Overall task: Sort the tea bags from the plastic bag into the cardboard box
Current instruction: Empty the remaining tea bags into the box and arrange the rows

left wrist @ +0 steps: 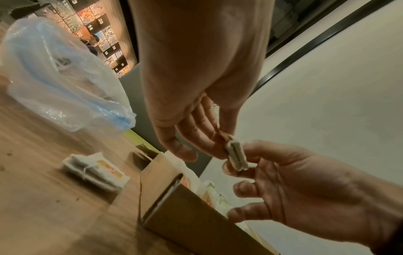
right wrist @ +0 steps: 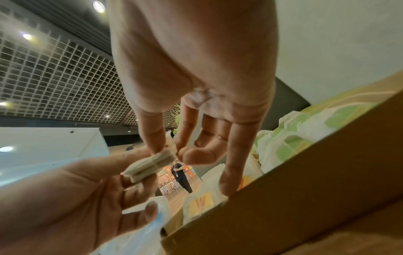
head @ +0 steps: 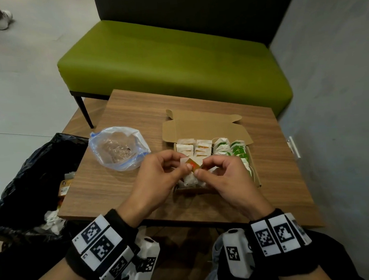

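Head-on: left hand (head: 157, 176) and right hand (head: 223, 178) both pinch one tea bag (head: 193, 166) just above the near end of the cardboard box (head: 204, 127), rows already filled; plastic bag (head: 118, 147) lies on the surface (head: 133, 112) to the left and looks about empty. Left wrist: each grip is clenched on an end of the tea bag (left wrist: 236, 157), a flat folded pad seen edge-on, over the box (left wrist: 191, 215) wall. Right wrist: same two-ended pinch on the tea bag (right wrist: 150, 165); I'd square it flat, match its orange tag to the orange row, slide it in edge-first, and let go only once seated.
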Demonstrator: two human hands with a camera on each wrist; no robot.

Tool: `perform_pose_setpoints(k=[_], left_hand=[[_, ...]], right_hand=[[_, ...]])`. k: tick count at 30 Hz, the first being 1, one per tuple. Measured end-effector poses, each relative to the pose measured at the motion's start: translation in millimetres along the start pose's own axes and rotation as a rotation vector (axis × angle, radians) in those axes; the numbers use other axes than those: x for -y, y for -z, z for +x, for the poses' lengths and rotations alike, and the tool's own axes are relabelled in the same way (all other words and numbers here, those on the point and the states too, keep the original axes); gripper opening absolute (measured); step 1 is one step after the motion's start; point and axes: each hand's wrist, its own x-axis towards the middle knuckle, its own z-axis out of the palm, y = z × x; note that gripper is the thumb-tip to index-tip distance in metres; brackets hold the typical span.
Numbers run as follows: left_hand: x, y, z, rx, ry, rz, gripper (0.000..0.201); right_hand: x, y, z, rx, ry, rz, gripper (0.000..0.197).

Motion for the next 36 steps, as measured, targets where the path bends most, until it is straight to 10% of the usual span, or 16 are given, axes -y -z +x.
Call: perform_pose_setpoints(k=[23, 36], left_hand=[[0, -4, 3, 0.164, -0.071, 0.121, 0.016], [0, 3, 9, -0.016, -0.120, 0.530, 0.025]], right_hand=[[3, 11, 2, -0.104, 0.074, 0.028, 0.008], [-11, 42, 13, -0.164, -0.053, -0.397, 0.013]])
